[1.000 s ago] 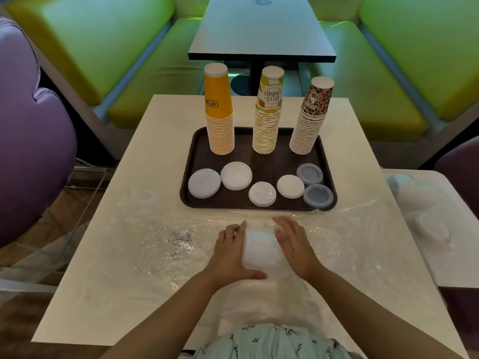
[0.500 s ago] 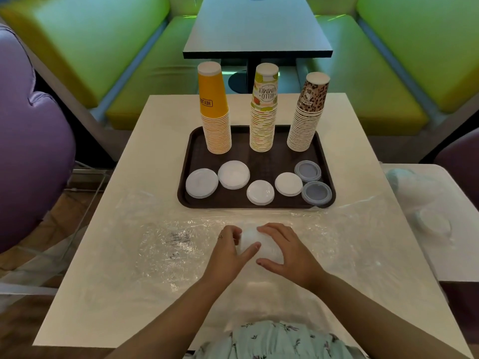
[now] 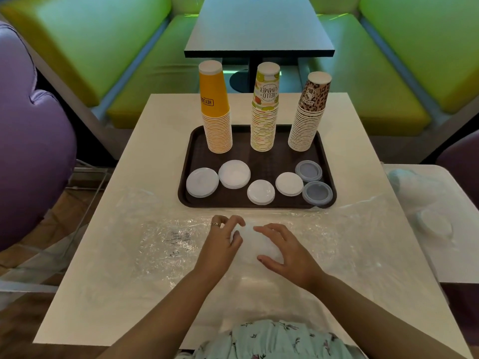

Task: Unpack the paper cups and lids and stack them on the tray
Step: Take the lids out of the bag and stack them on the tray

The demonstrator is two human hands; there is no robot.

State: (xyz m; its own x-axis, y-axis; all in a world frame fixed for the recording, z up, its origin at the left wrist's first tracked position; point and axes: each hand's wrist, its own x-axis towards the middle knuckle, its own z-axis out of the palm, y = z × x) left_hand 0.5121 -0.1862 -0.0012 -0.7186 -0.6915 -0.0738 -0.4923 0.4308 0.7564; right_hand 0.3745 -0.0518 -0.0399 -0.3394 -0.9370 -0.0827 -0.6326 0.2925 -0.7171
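Head view. Brown tray (image 3: 327,161) sits mid-counter (image 3: 129,255), far of the hands.

On tray, far row: three upside-down cup stacks, upright: yellow stack (image 3: 216,112) left, summer-print stack (image 3: 264,110) middle, leopard stack (image 3: 308,115) right, leaning slightly.

On tray, near row: six lid piles. Four white ones, one of them (image 3: 202,182) at the left end, and two grey ones (image 3: 308,171) at the right.

Clear plastic wrap (image 3: 160,244) lies spread over the near half of the counter, crumpled.

Lid bundle (image 3: 255,243): a white pile, on its side on the wrap, just near of the tray edge. It looks blurred; cannot tell whether film still covers it.

Left hand (image 3: 223,244): fingers curled against the bundle's left end, gripping it. Right hand (image 3: 287,252): fingers and thumb spread and arched over the bundle's right side, holding it.

Step in hand, as judged: the last lid bundle is being freed from its wrap or gathered up. Cups look done.

Next move calls for: squeezing the pile from both ends so it does not fan out, lifting it clear of the wrap, turning it flat and setting it in a free patch of tray, probably between the near lid row and the cup stacks.
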